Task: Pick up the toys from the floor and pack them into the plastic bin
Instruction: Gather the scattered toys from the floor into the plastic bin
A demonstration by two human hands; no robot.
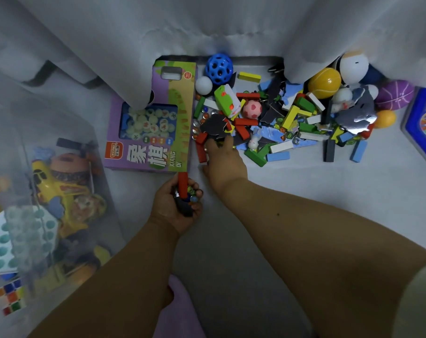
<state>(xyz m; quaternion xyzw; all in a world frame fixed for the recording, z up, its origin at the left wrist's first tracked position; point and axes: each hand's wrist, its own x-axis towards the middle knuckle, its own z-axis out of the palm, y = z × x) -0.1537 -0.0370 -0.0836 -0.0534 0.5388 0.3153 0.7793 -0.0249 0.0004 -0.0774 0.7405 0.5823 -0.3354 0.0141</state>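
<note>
Toys [282, 115] heaped right of the box [153, 123]; right hand [223, 157] paws them, grip hidden, left hand [180, 203] clutches block [182, 185] and marbles.

Translucent plastic bin [104, 167]; glossy cardboard game box [146, 132]; matt painted blocks [292, 115] (probably wood); draped cloth [207, 25].

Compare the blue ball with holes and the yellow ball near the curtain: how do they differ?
The blue ball has a surface full of round holes; the yellow ball is smooth with thin pale lines. The blue ball lies in full view at the pile's far left; the yellow ball lies further right, its top hidden by the curtain. Both lie on the floor, untouched.
</note>
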